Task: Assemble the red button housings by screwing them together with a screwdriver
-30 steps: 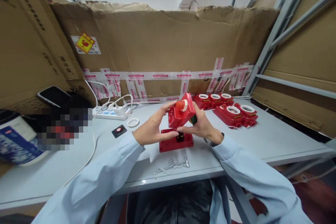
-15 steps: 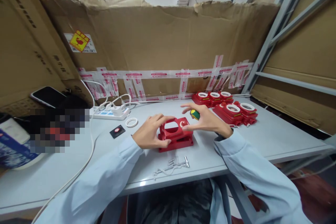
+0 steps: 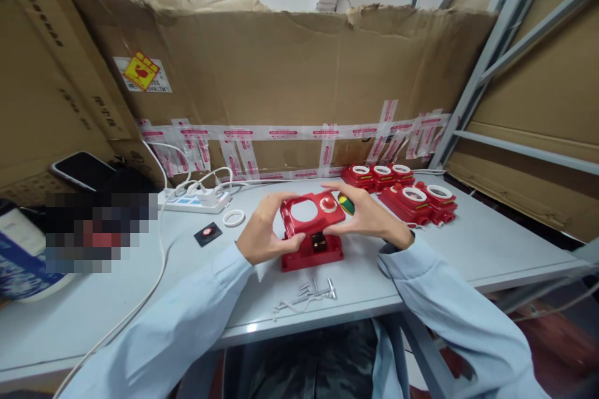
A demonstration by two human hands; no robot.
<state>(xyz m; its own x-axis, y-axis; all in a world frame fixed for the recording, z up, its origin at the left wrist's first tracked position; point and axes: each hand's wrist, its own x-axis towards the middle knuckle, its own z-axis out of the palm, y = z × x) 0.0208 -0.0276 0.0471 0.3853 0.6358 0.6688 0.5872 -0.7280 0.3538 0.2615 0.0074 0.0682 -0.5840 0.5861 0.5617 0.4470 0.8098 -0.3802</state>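
A red cover [image 3: 311, 227] with a large round opening and a smaller knob is tilted up over its red base box [image 3: 330, 257]. My left hand [image 3: 267, 230] grips the cover's left end between thumb and fingers. At the other end, my right hand [image 3: 362, 215] holds the cover's edge, with a green-and-yellow handle [image 3: 346, 204], its tip hidden, tucked in the palm. Dark and brass-coloured parts [image 3: 319, 241] show inside the box. In front lie several loose screws [image 3: 306, 290] and a T-shaped metal tool [image 3: 331, 288].
Left of the box are a white ring [image 3: 233, 218] and a black square plate with a red centre [image 3: 208, 234]. A white power strip [image 3: 201, 201] with cables stands behind them. Several red housings with white rings [image 3: 407, 204] sit at the back right, before a cardboard wall [image 3: 281, 75].
Both hands have lifted and tilted the cover off the base box, so a gap and the inner parts now show. The box has stayed in place.
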